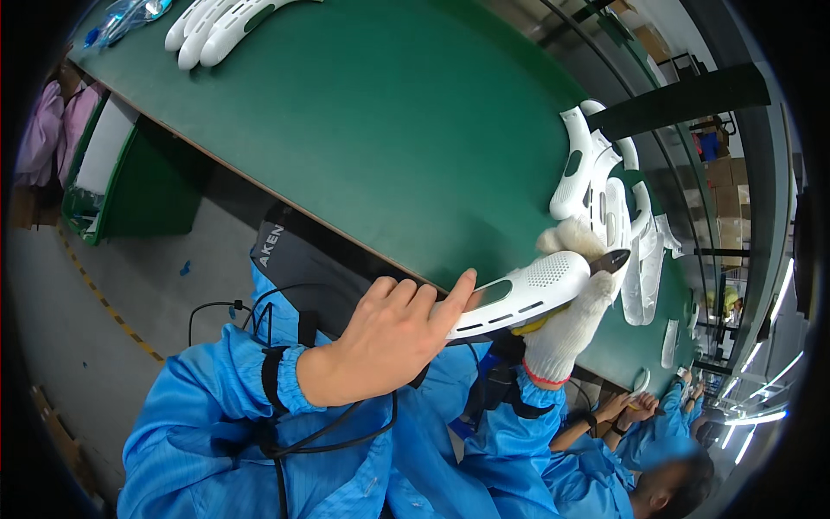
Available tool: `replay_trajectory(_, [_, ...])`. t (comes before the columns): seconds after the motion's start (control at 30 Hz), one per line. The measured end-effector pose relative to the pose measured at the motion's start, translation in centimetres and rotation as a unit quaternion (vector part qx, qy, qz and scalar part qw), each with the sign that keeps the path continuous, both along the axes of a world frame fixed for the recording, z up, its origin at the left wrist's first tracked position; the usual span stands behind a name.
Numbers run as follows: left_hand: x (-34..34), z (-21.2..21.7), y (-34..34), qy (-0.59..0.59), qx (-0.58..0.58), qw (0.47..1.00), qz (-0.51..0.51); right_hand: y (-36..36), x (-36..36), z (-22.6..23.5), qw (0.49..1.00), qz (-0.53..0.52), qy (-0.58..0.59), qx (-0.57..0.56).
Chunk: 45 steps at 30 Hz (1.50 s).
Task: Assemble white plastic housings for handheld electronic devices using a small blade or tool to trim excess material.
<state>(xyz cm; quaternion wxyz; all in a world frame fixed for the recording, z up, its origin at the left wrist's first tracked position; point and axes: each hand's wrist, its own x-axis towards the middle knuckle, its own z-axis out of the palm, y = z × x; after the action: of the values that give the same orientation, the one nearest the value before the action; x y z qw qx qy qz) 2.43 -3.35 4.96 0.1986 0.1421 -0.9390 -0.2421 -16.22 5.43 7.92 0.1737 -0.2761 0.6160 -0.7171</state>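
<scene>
A long, curved white plastic housing with a dotted grille, side slots and a grey-green oval panel is held between my hands, above the table's near edge. My bare left hand closes on its narrow left end, the index finger stretched along the panel. Around its wide right end wraps my right hand, in a white knitted glove with a red cuff. A dark pointed piece shows at the glove's thumb side; its kind is unclear. Something yellow shows beneath the housing, mostly hidden.
Several similar white housings lie just beyond my right hand, others at the far left of the green table. A plastic bottle lies beside those. A green bin stands left. Other people work at right.
</scene>
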Motion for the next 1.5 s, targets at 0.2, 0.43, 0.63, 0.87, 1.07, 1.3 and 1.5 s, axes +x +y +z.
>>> replay_trajectory(0.2, [-0.3,1.5,-0.8,-0.062,-0.005,0.997,-0.036,0.0,0.0,-1.1,1.0,0.003,0.001,0.014])
replay_trajectory(0.43, [-0.5,1.6,-2.0,-0.008,-0.044,0.997,-0.061,0.1,-0.2,-1.8,0.999,-0.002,-0.022,-0.031])
replay_trajectory(0.63, [-0.2,0.9,-2.2,0.04,-0.108,0.99,-0.084,0.1,-0.3,-2.2,0.997,-0.007,-0.061,-0.05])
replay_trajectory(0.87, [0.2,-0.2,-1.7,0.067,0.201,0.975,-0.073,-1.5,0.3,-1.3,0.995,-0.084,-0.008,0.055])
replay_trajectory(1.07, [0.0,-2.4,-0.8,-0.056,0.665,0.744,-0.045,-2.9,1.4,1.1,0.991,-0.099,-0.071,-0.06])
replay_trajectory(1.3, [-0.3,-4.0,0.3,-0.03,0.738,0.671,-0.062,-4.5,2.4,-1.1,0.996,0.02,-0.087,-0.01])
replay_trajectory(1.5, [-0.3,-4.6,0.5,-0.023,0.76,0.646,-0.068,-5.6,3.2,-1.6,0.995,0.025,-0.097,0.005])
